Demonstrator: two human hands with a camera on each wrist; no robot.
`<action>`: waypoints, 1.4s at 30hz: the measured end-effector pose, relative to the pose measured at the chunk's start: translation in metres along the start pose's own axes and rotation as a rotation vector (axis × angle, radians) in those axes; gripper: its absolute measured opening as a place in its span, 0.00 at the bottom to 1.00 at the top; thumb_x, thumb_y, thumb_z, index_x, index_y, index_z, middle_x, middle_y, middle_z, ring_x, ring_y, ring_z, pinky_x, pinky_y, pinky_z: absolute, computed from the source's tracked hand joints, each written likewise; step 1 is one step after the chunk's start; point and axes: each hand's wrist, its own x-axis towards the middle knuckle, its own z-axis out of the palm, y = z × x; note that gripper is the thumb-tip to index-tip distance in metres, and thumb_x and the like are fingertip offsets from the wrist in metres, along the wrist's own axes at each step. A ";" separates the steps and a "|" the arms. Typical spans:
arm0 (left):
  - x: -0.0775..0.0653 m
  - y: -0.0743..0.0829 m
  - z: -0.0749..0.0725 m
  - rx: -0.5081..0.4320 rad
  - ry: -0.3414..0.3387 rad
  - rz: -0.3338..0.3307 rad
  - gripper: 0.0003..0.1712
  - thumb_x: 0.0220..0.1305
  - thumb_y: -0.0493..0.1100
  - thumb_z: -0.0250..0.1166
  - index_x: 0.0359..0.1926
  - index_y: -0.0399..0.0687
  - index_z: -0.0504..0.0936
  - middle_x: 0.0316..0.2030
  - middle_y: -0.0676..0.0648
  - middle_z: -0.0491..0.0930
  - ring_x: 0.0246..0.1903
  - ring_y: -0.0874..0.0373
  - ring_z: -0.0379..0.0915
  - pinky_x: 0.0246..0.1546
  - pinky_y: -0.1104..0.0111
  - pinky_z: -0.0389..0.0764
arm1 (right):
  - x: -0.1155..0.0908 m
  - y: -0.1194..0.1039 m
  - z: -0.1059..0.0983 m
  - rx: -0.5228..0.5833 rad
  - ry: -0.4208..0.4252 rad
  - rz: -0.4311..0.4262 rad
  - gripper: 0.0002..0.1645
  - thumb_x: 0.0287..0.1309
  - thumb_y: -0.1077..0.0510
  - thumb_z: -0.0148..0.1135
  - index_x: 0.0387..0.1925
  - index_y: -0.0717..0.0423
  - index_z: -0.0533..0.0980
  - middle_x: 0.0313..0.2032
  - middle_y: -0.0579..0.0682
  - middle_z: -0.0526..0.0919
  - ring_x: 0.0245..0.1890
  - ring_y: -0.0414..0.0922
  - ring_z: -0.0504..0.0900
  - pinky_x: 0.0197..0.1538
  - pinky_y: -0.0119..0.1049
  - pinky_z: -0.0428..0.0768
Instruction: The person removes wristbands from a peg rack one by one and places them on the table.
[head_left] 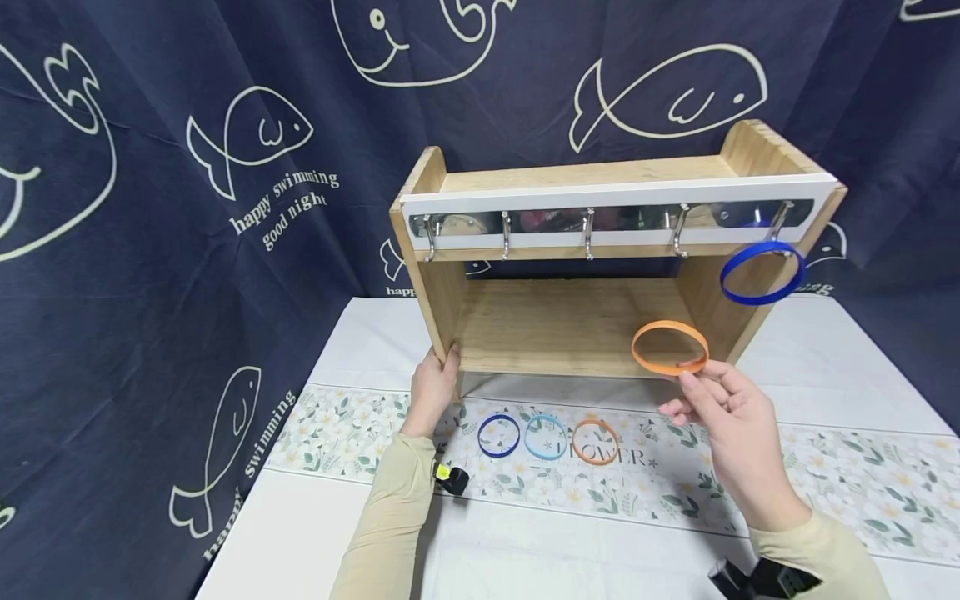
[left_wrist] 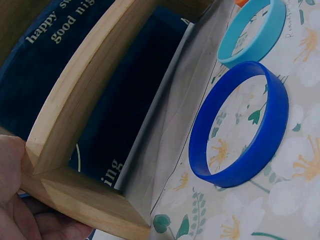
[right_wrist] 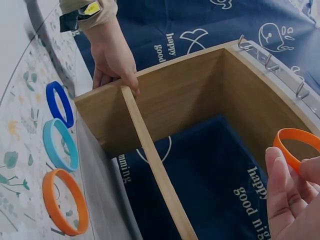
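My right hand (head_left: 738, 437) pinches an orange wristband (head_left: 670, 347) between thumb and fingers, in front of the wooden shelf (head_left: 570, 325) and below its hook rail. The left hand (head_left: 433, 387) grips the lower front corner of the shelf's left side panel, its thumb on the inner face. From the rightmost metal hook (head_left: 782, 218) hangs a blue wristband (head_left: 762, 273). On the table lie three more bands in a row: a dark blue wristband (head_left: 498, 436), a light blue wristband (head_left: 545, 437) and an orange wristband (head_left: 596, 442).
Several metal hooks, among them a middle hook (head_left: 588, 232), run along the white rail (head_left: 622, 192). A floral runner (head_left: 337, 425) crosses the white table (head_left: 292, 517). Behind the shelf hangs a dark blue curtain (head_left: 510, 108) with fish drawings.
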 end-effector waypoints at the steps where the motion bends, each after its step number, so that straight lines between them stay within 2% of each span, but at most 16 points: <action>1: 0.000 0.000 0.000 -0.002 -0.001 0.001 0.24 0.73 0.55 0.51 0.53 0.40 0.78 0.31 0.40 0.83 0.24 0.50 0.74 0.23 0.61 0.73 | 0.000 0.001 0.000 -0.004 0.007 0.000 0.07 0.67 0.72 0.53 0.45 0.67 0.74 0.31 0.52 0.87 0.24 0.44 0.85 0.26 0.30 0.80; 15: 0.001 -0.001 0.000 -0.016 -0.013 0.011 0.26 0.73 0.55 0.50 0.54 0.38 0.77 0.30 0.40 0.82 0.23 0.51 0.74 0.21 0.62 0.72 | -0.007 0.009 -0.008 -0.075 0.001 0.048 0.06 0.67 0.69 0.54 0.44 0.63 0.74 0.26 0.51 0.86 0.24 0.42 0.85 0.27 0.30 0.80; 21: 0.001 -0.001 0.001 -0.009 -0.013 0.007 0.25 0.73 0.55 0.51 0.54 0.39 0.77 0.31 0.39 0.83 0.25 0.50 0.75 0.23 0.61 0.74 | -0.011 0.017 -0.011 -0.127 0.012 0.063 0.05 0.67 0.69 0.54 0.42 0.63 0.75 0.25 0.51 0.86 0.22 0.42 0.84 0.26 0.30 0.79; 31: 0.000 0.000 0.001 -0.009 -0.007 0.011 0.24 0.73 0.54 0.51 0.54 0.39 0.77 0.30 0.41 0.82 0.22 0.51 0.73 0.21 0.62 0.72 | -0.018 0.025 -0.013 -0.117 0.021 0.100 0.06 0.66 0.70 0.55 0.43 0.62 0.76 0.26 0.51 0.86 0.21 0.42 0.84 0.25 0.31 0.79; 42: 0.000 -0.001 0.001 -0.009 0.003 0.010 0.25 0.73 0.55 0.51 0.55 0.40 0.78 0.34 0.39 0.84 0.28 0.48 0.78 0.28 0.58 0.77 | -0.027 0.037 -0.021 -0.139 -0.001 0.119 0.07 0.66 0.71 0.55 0.43 0.63 0.76 0.29 0.50 0.87 0.21 0.43 0.84 0.25 0.31 0.79</action>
